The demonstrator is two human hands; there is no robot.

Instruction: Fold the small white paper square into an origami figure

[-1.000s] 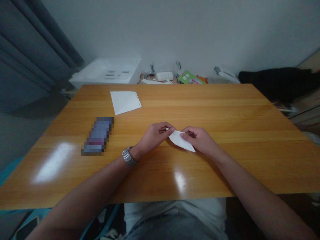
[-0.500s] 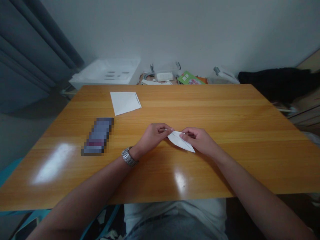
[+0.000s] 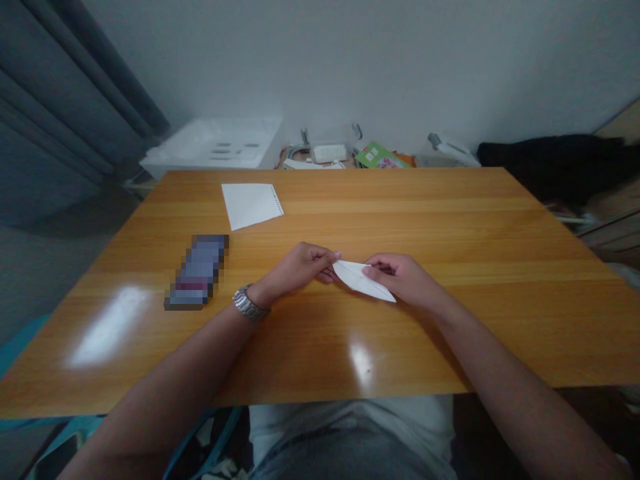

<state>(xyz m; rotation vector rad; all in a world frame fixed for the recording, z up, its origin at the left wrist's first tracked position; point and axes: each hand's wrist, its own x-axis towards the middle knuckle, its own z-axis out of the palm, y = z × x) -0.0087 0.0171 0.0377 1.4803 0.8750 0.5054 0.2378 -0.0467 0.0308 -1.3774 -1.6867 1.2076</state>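
Note:
A white folded paper [image 3: 361, 279], narrow and pointed at its near right end, is held just above the wooden table [image 3: 310, 347]. My right hand [image 3: 397, 275] pinches it along the right side, thumb on top and the other fingers behind. At its far left end is my left hand [image 3: 315, 261], closed, with thumb and fingers at the paper's edge. The curled fingers partly hide that end. A metal watch [image 3: 250, 303] circles my left wrist.
A loose white sheet [image 3: 253, 205] with a perforated edge lies at the back left. A pixelated phone-like object [image 3: 197, 272] rests nearer on the left. Beyond the far edge are a white tray [image 3: 210, 143], a green booklet [image 3: 380, 155] and dark cloth [image 3: 555, 160].
My left hand has shifted slightly left at the paper's end, its thumb now lying less over the paper. The paper's near tip has moved a little to the right.

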